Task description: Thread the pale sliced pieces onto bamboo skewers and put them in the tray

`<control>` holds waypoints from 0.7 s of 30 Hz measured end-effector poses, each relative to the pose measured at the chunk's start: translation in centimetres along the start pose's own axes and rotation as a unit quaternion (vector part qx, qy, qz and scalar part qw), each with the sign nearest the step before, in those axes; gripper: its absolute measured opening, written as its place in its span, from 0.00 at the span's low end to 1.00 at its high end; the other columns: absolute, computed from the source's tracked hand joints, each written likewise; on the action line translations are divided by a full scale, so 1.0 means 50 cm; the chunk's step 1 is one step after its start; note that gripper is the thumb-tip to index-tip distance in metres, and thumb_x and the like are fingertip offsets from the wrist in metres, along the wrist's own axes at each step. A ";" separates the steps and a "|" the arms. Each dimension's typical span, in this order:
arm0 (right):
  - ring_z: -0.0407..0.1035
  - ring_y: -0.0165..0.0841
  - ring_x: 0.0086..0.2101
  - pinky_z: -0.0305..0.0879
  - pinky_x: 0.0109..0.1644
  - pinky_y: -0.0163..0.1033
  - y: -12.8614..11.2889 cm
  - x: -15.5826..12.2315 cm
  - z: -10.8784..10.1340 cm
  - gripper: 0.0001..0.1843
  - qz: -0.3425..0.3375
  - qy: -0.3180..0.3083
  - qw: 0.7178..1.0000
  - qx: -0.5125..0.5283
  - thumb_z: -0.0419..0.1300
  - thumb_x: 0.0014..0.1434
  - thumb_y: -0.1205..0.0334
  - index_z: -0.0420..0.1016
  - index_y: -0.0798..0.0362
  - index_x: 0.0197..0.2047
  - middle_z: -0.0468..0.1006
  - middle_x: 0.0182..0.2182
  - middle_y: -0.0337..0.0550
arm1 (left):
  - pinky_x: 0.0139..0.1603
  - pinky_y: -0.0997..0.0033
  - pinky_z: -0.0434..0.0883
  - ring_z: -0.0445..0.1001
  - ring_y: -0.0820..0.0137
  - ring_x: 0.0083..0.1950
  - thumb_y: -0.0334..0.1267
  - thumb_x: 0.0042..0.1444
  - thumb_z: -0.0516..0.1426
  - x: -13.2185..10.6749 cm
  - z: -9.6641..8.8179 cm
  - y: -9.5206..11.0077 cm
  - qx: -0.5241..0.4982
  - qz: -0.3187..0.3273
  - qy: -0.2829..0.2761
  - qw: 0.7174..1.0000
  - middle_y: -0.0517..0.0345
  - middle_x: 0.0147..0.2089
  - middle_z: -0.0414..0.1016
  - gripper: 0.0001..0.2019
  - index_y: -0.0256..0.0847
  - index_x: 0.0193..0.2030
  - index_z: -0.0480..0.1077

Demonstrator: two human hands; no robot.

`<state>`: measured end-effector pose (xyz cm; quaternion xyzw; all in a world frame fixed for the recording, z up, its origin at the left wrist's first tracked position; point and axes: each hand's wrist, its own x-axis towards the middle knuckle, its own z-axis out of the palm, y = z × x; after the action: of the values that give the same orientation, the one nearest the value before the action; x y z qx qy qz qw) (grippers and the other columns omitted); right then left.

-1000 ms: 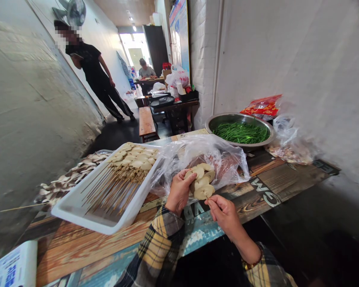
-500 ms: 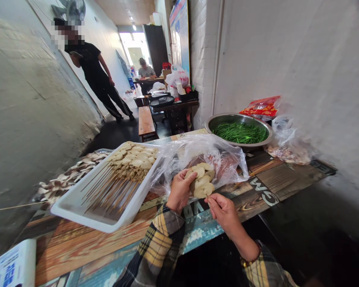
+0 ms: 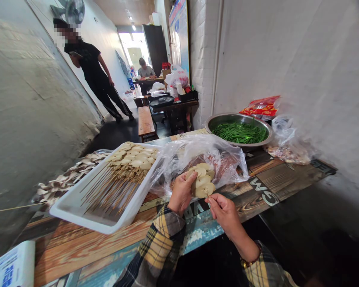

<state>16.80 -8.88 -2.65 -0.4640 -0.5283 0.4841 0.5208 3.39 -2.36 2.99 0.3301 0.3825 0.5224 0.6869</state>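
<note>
My left hand [image 3: 182, 192] is closed around a stack of pale round slices [image 3: 204, 180], held above the table edge in front of a clear plastic bag [image 3: 197, 155]. My right hand [image 3: 224, 211] pinches the lower end of a thin wooden skewer [image 3: 208, 200] that runs up into the slices. To the left, a white tray [image 3: 77, 207] holds several finished skewers [image 3: 122, 175] with the same pale slices at their far ends.
A pile of sliced mushrooms [image 3: 66, 179] lies left of the tray. A steel bowl of green stalks [image 3: 241, 131], a red packet [image 3: 261, 107] and another plastic bag [image 3: 288, 145] sit at the back right. A person in black [image 3: 98, 75] stands in the aisle, and another sits far back.
The slices and both hands have shifted very slightly; my grip is the same. The person in black has barely moved.
</note>
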 end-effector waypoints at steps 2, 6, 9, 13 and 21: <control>0.53 0.25 0.16 0.49 0.21 0.31 0.000 0.000 0.000 0.20 0.001 0.001 1.000 0.001 0.55 0.63 0.47 0.74 0.57 0.34 0.60 0.12 0.29 | 0.28 0.71 0.71 0.76 0.68 0.28 0.50 0.40 0.68 -0.001 0.002 -0.001 0.004 0.006 0.008 1.000 0.53 0.31 0.79 0.22 0.36 0.38 0.76; 0.54 0.25 0.15 0.49 0.21 0.32 -0.002 0.000 -0.001 0.20 0.002 0.000 1.000 0.003 0.55 0.62 0.47 0.74 0.57 0.34 0.60 0.12 0.29 | 0.27 0.71 0.71 0.75 0.69 0.27 0.49 0.40 0.68 -0.003 0.004 -0.003 0.011 0.012 0.015 1.000 0.54 0.31 0.78 0.21 0.36 0.37 0.76; 0.54 0.25 0.15 0.49 0.21 0.31 -0.003 0.000 -0.002 0.20 0.001 0.002 1.000 0.000 0.55 0.62 0.47 0.75 0.57 0.34 0.60 0.12 0.29 | 0.26 0.72 0.70 0.75 0.69 0.26 0.48 0.41 0.68 -0.004 0.006 -0.005 0.008 0.012 0.014 1.000 0.54 0.31 0.78 0.21 0.36 0.38 0.76; 0.55 0.25 0.15 0.50 0.21 0.31 -0.002 0.001 -0.001 0.20 -0.005 0.009 1.000 -0.001 0.55 0.62 0.47 0.75 0.56 0.33 0.61 0.12 0.30 | 0.26 0.72 0.70 0.75 0.69 0.27 0.49 0.40 0.68 -0.007 0.009 -0.006 0.009 0.007 0.017 1.000 0.54 0.31 0.79 0.23 0.37 0.40 0.76; 0.51 0.24 0.15 0.46 0.18 0.30 0.003 0.002 0.001 0.21 0.029 0.025 0.998 0.051 0.57 0.60 0.43 0.73 0.56 0.35 0.59 0.12 0.28 | 0.34 0.67 0.74 0.78 0.63 0.35 0.52 0.43 0.66 -0.007 0.014 0.003 -0.026 -0.001 -0.038 0.999 0.49 0.37 0.80 0.25 0.36 0.44 0.76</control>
<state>16.75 -8.76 -2.77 -0.4645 -0.4759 0.5135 0.5423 3.89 -2.72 3.52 0.3311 0.3428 0.5186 0.7099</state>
